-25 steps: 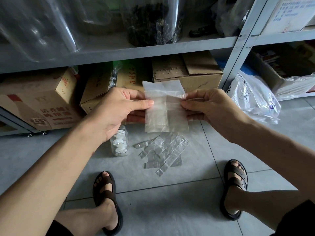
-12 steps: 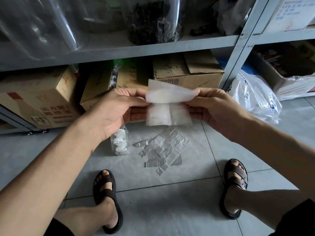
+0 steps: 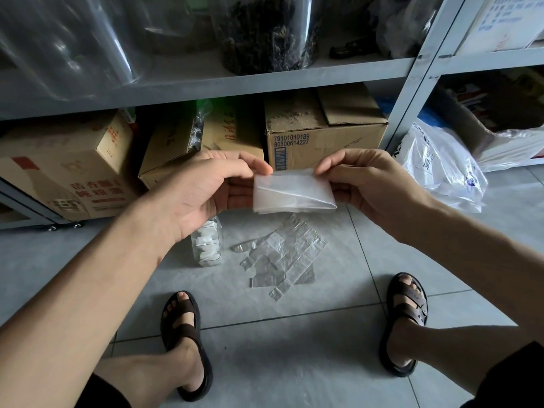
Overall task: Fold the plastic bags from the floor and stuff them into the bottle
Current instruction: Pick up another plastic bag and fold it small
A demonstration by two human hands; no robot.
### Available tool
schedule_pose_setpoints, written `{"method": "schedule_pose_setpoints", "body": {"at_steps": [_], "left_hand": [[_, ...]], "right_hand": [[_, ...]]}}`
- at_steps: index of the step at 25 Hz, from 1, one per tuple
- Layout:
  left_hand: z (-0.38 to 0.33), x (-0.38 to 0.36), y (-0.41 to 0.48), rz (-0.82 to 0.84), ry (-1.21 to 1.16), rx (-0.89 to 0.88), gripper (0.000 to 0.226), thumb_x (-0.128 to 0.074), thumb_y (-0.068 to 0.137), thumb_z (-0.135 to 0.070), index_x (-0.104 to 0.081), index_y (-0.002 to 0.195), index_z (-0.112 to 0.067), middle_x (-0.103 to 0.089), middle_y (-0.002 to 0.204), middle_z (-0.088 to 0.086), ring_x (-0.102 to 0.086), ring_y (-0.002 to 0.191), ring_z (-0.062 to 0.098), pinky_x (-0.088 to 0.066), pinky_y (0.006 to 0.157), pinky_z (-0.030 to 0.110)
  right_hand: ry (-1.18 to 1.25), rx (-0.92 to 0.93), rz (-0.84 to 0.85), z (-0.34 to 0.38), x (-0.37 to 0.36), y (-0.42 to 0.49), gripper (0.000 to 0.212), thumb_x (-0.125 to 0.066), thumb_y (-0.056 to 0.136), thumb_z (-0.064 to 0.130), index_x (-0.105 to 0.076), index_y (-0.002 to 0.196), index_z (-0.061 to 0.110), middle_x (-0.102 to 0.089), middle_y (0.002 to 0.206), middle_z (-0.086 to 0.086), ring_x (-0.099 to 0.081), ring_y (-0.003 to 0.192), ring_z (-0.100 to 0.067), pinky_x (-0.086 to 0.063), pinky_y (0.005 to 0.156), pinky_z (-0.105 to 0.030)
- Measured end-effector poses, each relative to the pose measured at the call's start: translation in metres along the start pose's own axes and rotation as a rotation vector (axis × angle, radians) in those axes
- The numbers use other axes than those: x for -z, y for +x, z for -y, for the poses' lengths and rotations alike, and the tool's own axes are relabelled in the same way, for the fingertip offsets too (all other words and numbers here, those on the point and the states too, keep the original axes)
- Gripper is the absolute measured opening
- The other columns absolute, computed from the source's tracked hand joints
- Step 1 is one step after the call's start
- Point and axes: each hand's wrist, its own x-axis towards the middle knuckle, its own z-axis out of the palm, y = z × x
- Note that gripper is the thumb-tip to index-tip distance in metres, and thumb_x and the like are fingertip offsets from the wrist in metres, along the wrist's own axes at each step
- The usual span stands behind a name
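I hold a translucent plastic bag (image 3: 293,191), folded into a short wide rectangle, in the air in front of the shelf. My left hand (image 3: 206,189) pinches its left edge and my right hand (image 3: 368,184) pinches its upper right corner. Below, on the tiled floor, stands a clear plastic bottle (image 3: 207,245) with folded white bags inside; my left wrist hides its top. Right of the bottle lies a flat clear plastic bag (image 3: 282,260) on the floor.
A grey metal shelf (image 3: 235,83) stands ahead with cardboard boxes (image 3: 318,134) under it and jars on top. A white crumpled shopping bag (image 3: 441,166) lies at the right by the shelf post. My sandalled feet (image 3: 185,343) rest on the tiles on both sides.
The bag hung as a tall rectangle a second ago. Its upper half came down over the lower half, and it is now half as tall. Both hands stayed in place.
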Motion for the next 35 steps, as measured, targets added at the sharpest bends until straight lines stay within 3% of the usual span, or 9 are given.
{"method": "schedule_pose_setpoints", "body": {"at_steps": [5, 9, 12, 16, 21, 25, 29, 35], "left_hand": [[0.0, -0.001, -0.001, 0.04, -0.014, 0.064, 0.029, -0.042, 0.095, -0.006, -0.068, 0.083, -0.01, -0.065, 0.068, 0.003, -0.061, 0.053, 0.01, -0.052, 0.047, 0.019], [0.003, -0.005, -0.001, 0.032, 0.034, 0.034, 0.003, -0.067, 0.084, -0.01, -0.068, 0.085, -0.012, -0.067, 0.067, -0.001, -0.061, 0.051, 0.006, -0.047, 0.043, 0.015], [0.008, -0.004, 0.002, 0.034, 0.048, 0.024, 0.019, -0.073, 0.07, -0.004, -0.067, 0.087, -0.012, -0.069, 0.067, -0.001, -0.062, 0.05, 0.004, -0.048, 0.041, 0.015], [0.011, -0.005, 0.002, -0.025, 0.119, -0.051, 0.015, -0.073, 0.077, 0.004, -0.07, 0.08, -0.011, -0.068, 0.064, -0.003, -0.06, 0.049, 0.002, -0.046, 0.042, 0.014], [0.016, -0.008, 0.002, -0.049, 0.258, -0.174, 0.021, -0.075, 0.078, 0.006, -0.077, 0.077, -0.015, -0.071, 0.065, -0.002, -0.063, 0.06, 0.006, -0.051, 0.054, 0.015], [0.017, -0.004, 0.003, -0.081, 0.256, -0.208, 0.022, -0.078, 0.076, 0.002, -0.08, 0.079, -0.019, -0.077, 0.079, 0.008, -0.069, 0.072, 0.012, -0.058, 0.072, 0.022], [0.016, -0.004, 0.002, -0.082, 0.245, -0.221, 0.026, -0.078, 0.075, 0.006, -0.077, 0.088, -0.016, -0.077, 0.079, 0.006, -0.071, 0.072, 0.013, -0.058, 0.074, 0.023], [0.015, -0.002, 0.001, 0.005, 0.314, -0.224, 0.024, -0.08, 0.072, 0.002, -0.079, 0.085, -0.018, -0.077, 0.086, 0.005, -0.068, 0.077, 0.01, -0.055, 0.076, 0.022]], "right_hand": [[-0.04, 0.022, 0.017, -0.002, 0.001, 0.001, 0.029, -0.05, 0.094, -0.011, -0.069, 0.077, 0.004, -0.07, 0.078, -0.011, -0.067, 0.069, -0.017, -0.057, 0.064, -0.023], [-0.068, 0.034, 0.017, -0.003, 0.001, 0.001, 0.03, -0.051, 0.093, -0.011, -0.07, 0.076, 0.005, -0.07, 0.077, -0.011, -0.066, 0.068, -0.017, -0.058, 0.065, -0.023], [-0.103, 0.037, 0.009, -0.004, -0.001, 0.0, 0.03, -0.052, 0.094, -0.009, -0.071, 0.076, 0.007, -0.069, 0.078, -0.011, -0.064, 0.07, -0.018, -0.057, 0.065, -0.023], [-0.147, 0.024, 0.018, -0.002, -0.003, -0.001, 0.031, -0.05, 0.094, 0.0, -0.072, 0.076, 0.011, -0.067, 0.078, -0.009, -0.061, 0.069, -0.019, -0.052, 0.063, -0.027], [-0.309, 0.109, 0.106, -0.005, -0.011, -0.008, 0.008, -0.075, 0.082, 0.004, -0.073, 0.082, 0.012, -0.069, 0.077, -0.006, -0.059, 0.072, -0.015, -0.048, 0.069, -0.024], [-0.329, 0.105, 0.047, -0.007, -0.008, -0.004, 0.02, -0.082, 0.073, 0.001, -0.075, 0.079, 0.018, -0.07, 0.078, -0.014, -0.059, 0.072, -0.023, -0.051, 0.071, -0.03], [-0.313, 0.106, 0.058, -0.006, -0.009, -0.004, 0.023, -0.081, 0.071, -0.003, -0.073, 0.085, 0.013, -0.071, 0.075, -0.001, -0.063, 0.069, -0.013, -0.054, 0.065, -0.019], [-0.346, 0.124, 0.114, -0.006, -0.012, -0.006, 0.031, -0.079, 0.071, -0.01, -0.073, 0.094, 0.01, -0.074, 0.085, -0.003, -0.069, 0.077, -0.012, -0.058, 0.075, -0.024]]}}
